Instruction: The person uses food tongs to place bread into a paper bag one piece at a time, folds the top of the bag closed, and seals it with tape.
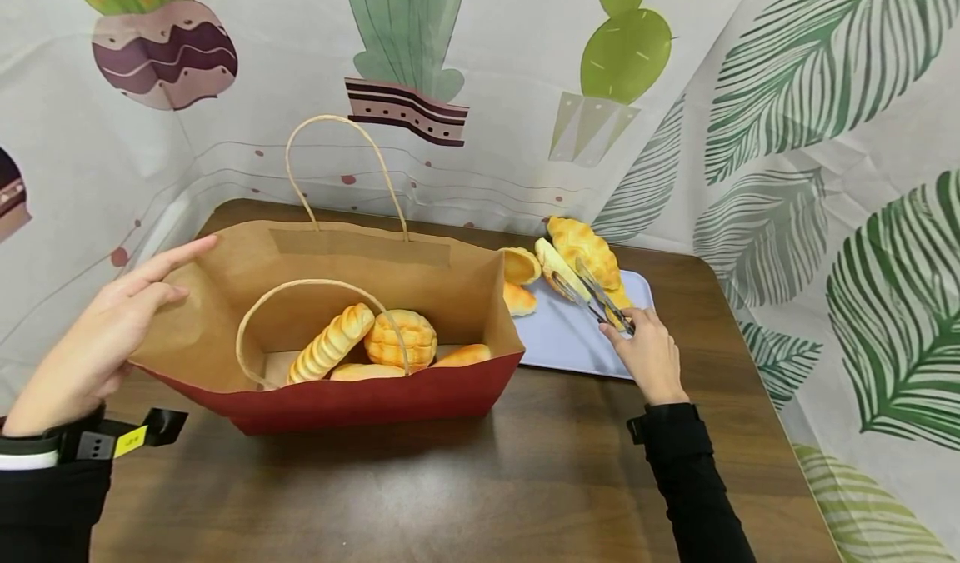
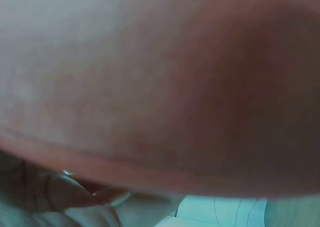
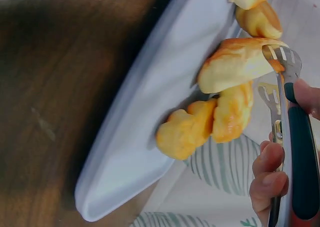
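Note:
A red paper bag (image 1: 360,409) with a tan inside and two rope handles stands wide open at the middle left. My left hand (image 1: 105,338) holds its left side at the rim, thumb reaching inside and index finger stretched toward the back corner; the left wrist view is mostly filled by blurred skin. Bread rolls lie in the bag, including a ridged long roll (image 1: 332,346) and a round bun (image 1: 402,340). My right hand (image 1: 648,353) grips metal tongs (image 3: 300,162) with dark green handle pads. The tongs' spread tips overlap a long pale bread (image 3: 232,67) on the tray.
The pale blue-white tray (image 1: 558,342) sits right of the bag, its left end behind the bag. More breads lie there, including a large golden bread (image 1: 585,251) and a small roll (image 1: 519,299). Patterned cloth (image 1: 517,63) hangs behind the brown table (image 1: 420,496).

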Tool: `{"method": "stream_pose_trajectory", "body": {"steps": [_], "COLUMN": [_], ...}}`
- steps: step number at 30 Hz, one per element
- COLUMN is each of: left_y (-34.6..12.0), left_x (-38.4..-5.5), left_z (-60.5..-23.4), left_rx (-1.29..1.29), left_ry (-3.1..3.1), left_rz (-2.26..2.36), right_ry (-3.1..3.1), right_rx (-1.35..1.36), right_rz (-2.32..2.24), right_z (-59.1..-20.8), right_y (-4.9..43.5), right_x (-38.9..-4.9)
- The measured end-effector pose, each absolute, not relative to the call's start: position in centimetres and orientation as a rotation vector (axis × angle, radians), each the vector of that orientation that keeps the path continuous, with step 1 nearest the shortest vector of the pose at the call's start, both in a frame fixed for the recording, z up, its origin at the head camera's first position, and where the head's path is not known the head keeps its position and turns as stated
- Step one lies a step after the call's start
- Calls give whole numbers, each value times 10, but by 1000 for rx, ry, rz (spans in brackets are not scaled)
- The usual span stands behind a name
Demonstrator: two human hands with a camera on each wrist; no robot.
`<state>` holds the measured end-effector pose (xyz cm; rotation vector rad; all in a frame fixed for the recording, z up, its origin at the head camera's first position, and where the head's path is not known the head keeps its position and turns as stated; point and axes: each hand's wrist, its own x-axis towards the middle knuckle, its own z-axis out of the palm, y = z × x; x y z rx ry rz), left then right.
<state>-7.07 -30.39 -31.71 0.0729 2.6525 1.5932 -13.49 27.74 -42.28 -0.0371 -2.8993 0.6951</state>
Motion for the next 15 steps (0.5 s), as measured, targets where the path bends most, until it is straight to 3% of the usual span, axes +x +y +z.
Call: {"method": "stream_pose_trajectory", "body": {"steps": [15], "left_y": [-302], "left_x": [-71], "left_z": [-323], "left_rx": [52], "left_ry": [2672], "left_rz": [1644], "right_ry": [-2840], "right_rx": [17], "right_rz": [614], "right_z": [-436], "right_y": [276], "right_x": [-138]}}
